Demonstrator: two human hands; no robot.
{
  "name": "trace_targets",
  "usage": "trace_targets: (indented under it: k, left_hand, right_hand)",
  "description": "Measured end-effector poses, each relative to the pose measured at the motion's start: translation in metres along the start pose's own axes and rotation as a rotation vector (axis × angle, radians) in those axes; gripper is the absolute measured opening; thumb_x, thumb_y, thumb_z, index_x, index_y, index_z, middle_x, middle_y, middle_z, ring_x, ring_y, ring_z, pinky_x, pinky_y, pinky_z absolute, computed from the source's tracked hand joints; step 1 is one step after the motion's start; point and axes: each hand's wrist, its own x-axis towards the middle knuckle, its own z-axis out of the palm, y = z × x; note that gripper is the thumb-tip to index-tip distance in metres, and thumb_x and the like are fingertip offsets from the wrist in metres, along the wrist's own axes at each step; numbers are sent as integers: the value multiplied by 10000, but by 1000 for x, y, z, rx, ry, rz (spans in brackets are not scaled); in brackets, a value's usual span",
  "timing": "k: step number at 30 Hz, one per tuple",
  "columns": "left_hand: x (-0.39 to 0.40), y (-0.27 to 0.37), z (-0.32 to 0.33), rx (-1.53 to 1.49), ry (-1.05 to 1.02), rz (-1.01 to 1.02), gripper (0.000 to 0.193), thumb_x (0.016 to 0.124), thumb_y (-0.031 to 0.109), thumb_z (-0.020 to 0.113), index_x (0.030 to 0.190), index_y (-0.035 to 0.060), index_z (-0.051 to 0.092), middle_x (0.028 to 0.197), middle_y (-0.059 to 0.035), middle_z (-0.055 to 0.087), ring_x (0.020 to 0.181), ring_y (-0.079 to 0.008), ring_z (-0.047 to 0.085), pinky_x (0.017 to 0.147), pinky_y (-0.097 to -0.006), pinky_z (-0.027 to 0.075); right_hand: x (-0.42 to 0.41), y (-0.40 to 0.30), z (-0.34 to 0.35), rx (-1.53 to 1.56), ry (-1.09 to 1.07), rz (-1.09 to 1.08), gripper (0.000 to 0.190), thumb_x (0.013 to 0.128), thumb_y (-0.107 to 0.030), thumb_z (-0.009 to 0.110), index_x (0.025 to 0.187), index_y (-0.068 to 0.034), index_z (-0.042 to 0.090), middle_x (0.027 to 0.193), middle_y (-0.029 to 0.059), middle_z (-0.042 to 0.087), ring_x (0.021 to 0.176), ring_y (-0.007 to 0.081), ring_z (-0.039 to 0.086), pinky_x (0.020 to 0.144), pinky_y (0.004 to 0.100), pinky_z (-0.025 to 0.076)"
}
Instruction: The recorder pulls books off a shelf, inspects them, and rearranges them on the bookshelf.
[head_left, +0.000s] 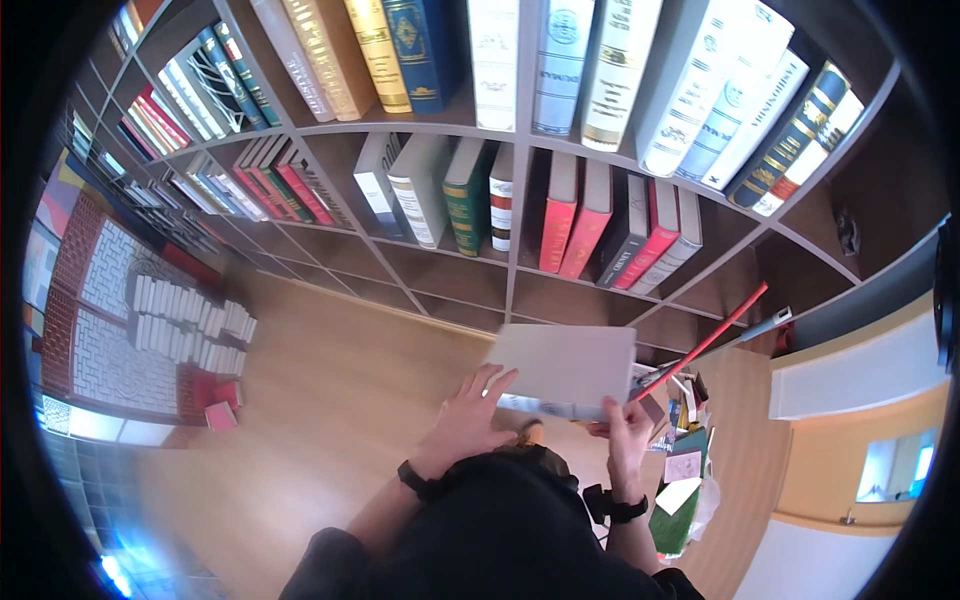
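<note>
A large pale grey book-shaped thing (566, 364), with a lighter printed strip along its near edge, is held flat in front of my body. My right hand (624, 431) grips its near right corner, thumb on top. At its left near corner, my left hand (472, 412) has spread fingers whose tips reach the cover; whether they press on it I cannot tell. Beyond it rises a dark bookcase (517, 139) with grey edges. Red books (559, 217) and a green book (466, 199) stand in its middle row, with larger white and blue volumes above.
A red rod (705, 341) and a grey pole (757, 326) lean at the right by the lower shelves. Below them is a pile of books, papers and a green item (675, 521). Rows of white books (180, 319) and a few red books (221, 415) lie at the left.
</note>
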Motion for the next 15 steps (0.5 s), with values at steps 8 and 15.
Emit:
trace_targets:
  k: [8,15]
  left_hand:
    - [-13,-75,-38,88,496,155,600,721,249,861,1277,122,672,1225,-93,705,1095,-332,707,899,-452,594]
    - [-39,-132,-94,-382,601,-360,483,861,205,855,1233,-5,631,1001,-149,757,886,-173,746,752,-338,595]
  right_hand:
    - [-42,-66,112,139,-332,-95,279,961,-122,760,881,-47,503,792,60,633,599,154,696,535,250,573]
    - [-38,-28,132,-451,-277,-522,266,931,-131,776,1108,5,633,900,99,737,655,148,720,569,282,560]
